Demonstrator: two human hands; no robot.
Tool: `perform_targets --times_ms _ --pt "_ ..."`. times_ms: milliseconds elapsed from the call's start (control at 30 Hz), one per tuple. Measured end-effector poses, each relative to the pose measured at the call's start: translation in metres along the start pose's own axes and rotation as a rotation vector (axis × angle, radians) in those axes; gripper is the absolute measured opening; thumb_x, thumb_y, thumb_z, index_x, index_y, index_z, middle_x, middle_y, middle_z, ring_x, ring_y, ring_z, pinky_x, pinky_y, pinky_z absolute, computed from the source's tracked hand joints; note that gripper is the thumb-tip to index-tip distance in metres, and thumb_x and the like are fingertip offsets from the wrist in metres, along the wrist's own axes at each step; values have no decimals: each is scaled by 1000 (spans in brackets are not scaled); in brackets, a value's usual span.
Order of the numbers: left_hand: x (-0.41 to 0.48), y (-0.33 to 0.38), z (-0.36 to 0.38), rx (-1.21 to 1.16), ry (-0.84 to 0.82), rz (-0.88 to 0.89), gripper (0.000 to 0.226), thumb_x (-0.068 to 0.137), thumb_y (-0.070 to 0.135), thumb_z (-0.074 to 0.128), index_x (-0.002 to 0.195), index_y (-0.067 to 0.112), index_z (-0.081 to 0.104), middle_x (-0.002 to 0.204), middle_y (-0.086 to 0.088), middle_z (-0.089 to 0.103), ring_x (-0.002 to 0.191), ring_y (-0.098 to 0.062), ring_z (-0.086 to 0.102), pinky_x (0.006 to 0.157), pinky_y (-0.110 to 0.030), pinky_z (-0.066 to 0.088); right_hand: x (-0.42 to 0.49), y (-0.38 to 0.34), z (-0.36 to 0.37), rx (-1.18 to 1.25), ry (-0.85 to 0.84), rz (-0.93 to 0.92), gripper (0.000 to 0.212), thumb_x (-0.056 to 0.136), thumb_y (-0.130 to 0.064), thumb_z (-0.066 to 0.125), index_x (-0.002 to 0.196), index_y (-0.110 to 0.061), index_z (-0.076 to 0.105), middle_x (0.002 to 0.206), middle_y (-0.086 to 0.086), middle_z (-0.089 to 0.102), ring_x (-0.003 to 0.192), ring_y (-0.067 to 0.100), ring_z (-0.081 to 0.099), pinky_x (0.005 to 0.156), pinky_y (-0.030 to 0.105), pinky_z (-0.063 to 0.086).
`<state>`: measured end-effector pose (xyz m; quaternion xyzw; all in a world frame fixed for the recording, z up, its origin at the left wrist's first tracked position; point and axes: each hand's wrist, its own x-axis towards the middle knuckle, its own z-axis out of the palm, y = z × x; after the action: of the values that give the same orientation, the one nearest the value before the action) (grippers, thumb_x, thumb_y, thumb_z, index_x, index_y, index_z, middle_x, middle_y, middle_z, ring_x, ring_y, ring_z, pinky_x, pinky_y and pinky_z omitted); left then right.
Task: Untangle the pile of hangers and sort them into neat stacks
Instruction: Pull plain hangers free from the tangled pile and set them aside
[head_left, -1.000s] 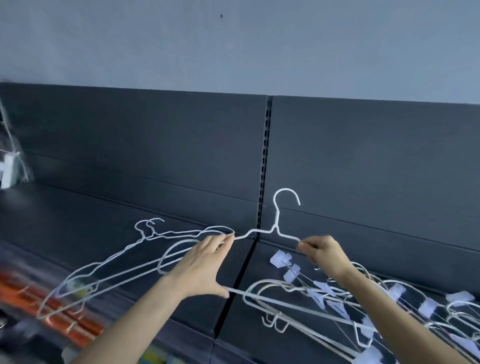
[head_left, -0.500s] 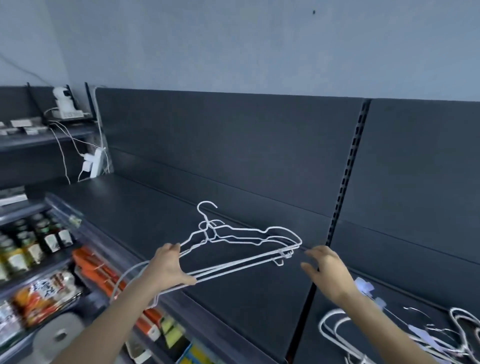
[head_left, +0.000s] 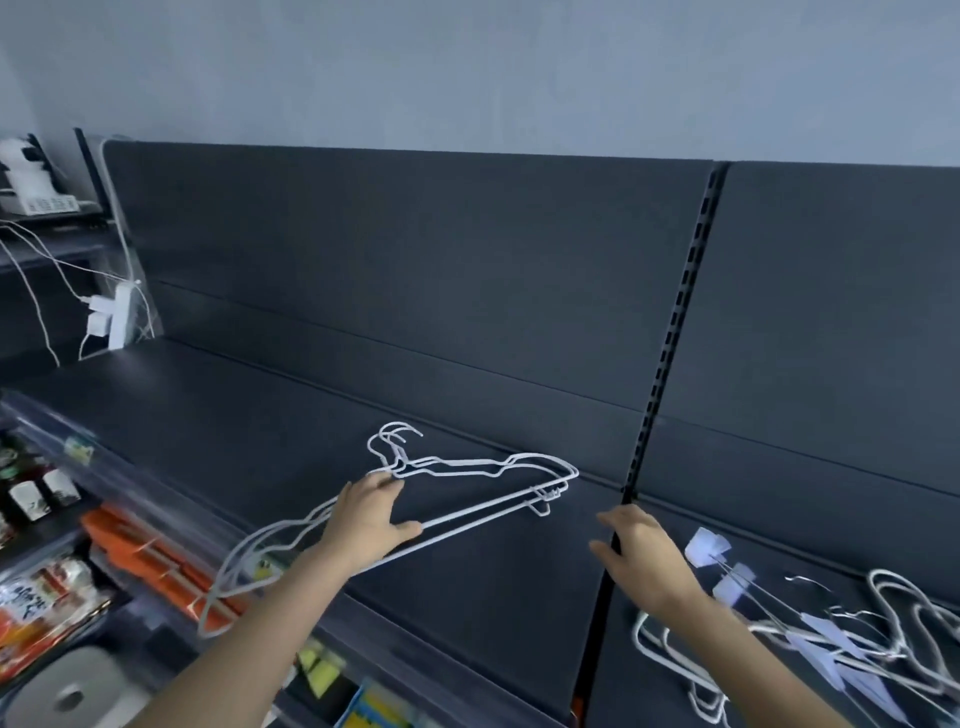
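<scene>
Left hand (head_left: 371, 519) grips the stack of thin white wire hangers (head_left: 467, 470). Its fingers (head_left: 382, 480) are curled over the upper wires just below the hooks, and the thumb is pressed to the long bottom bars. The hooks point up and away, roughly lined up (three or so, hard to count). The stack lies slanted over the dark grey metal shelf (head_left: 234, 410). Its right end sits low near the back of the shelf, and I cannot tell if it touches. Its left shoulders hang out past the shelf's front edge.

Right hand (head_left: 641, 558) hovers palm down near the black slotted upright (head_left: 670, 332), fingers loosely bent and apart, holding nothing. It is well apart from the stack.

The tangled pile of white wire hangers with pale clips (head_left: 857, 649) lies on the next shelf bay to the right, just beside the right forearm. Clips and loops overlap there, so single hangers are hard to separate.

A white power strip with plugs and cables (head_left: 117, 317) leans at the far left end of the shelf. A white boxy device (head_left: 26, 176) sits on a higher ledge above it. On the lower shelves at left there are orange packets (head_left: 150, 551), small dark bottles (head_left: 31, 493) and a grey roll (head_left: 67, 696) at the bottom corner. Grey wall behind.
</scene>
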<state>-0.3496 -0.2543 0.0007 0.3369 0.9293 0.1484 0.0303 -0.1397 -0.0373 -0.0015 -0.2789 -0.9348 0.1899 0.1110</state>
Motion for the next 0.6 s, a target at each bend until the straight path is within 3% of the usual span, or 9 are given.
perform_targets --times_ms 200,367,600 --pt "-1 55 26 -232 -36 161 42 87 31 58 124 11 55 129 -3 52 119 -18 49 104 -29 37 -25 13 -14 -10 22 52 37 89 -26 52 122 -10 52 126 8 50 121 23 45 98 32 39" --pt "-10 113 47 -308 -64 316 32 87 26 58 116 11 61 121 0 59 113 -15 53 98 -25 40 -59 44 -34 -47 66 148 28 88 -26 50 107 -6 57 113 8 55 109 27 50 90 35 42" --pt "-33 207 67 -332 -117 528 30 91 23 52 117 12 60 120 1 59 116 -16 52 98 -25 39 -120 103 -69 -13 157 281 36 87 -24 54 119 -8 55 123 8 54 117 25 49 96 31 39"
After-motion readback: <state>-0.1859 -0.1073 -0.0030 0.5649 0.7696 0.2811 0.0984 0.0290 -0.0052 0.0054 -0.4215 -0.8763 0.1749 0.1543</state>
